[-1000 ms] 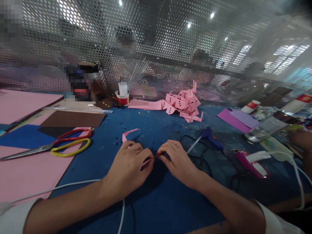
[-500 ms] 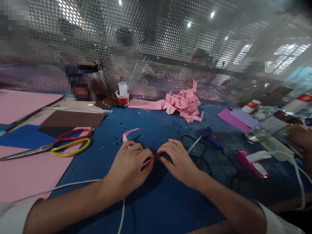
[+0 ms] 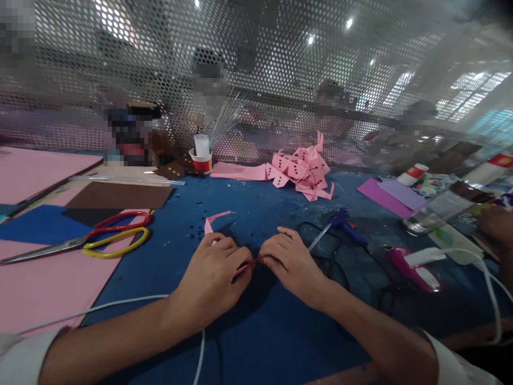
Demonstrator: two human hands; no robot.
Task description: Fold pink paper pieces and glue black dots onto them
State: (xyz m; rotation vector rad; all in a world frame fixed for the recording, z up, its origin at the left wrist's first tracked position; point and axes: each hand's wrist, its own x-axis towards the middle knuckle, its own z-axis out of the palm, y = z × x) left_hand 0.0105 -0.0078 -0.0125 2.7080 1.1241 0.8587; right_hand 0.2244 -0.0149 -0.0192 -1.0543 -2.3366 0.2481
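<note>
Between my hands is a folded piece of pink paper (image 3: 243,267), low over the blue table. My left hand (image 3: 214,272) is closed round it, and a bent pink strip of it sticks out past the knuckles at the far side. The fingertips of my right hand (image 3: 290,267) pinch the paper's other end; most of the paper is hidden by my fingers. Just right of my right hand lies a blue glue gun (image 3: 347,227) with a clear glue stick in it. Farther back sits a heap of folded pink paper pieces (image 3: 300,168) with black dots.
Red-and-yellow-handled scissors (image 3: 116,232) lie on pink sheets (image 3: 52,294) at left. A paper cup (image 3: 200,160) stands by the perforated metal screen (image 3: 260,96). At right are purple paper (image 3: 387,198), a pink power strip (image 3: 414,270), a clear bottle (image 3: 433,214) and another person's hand (image 3: 497,224).
My hands have hardly moved. The fingers of my right hand have curled slightly at the paper's end, and the protruding pink strip has shifted a little to the right.
</note>
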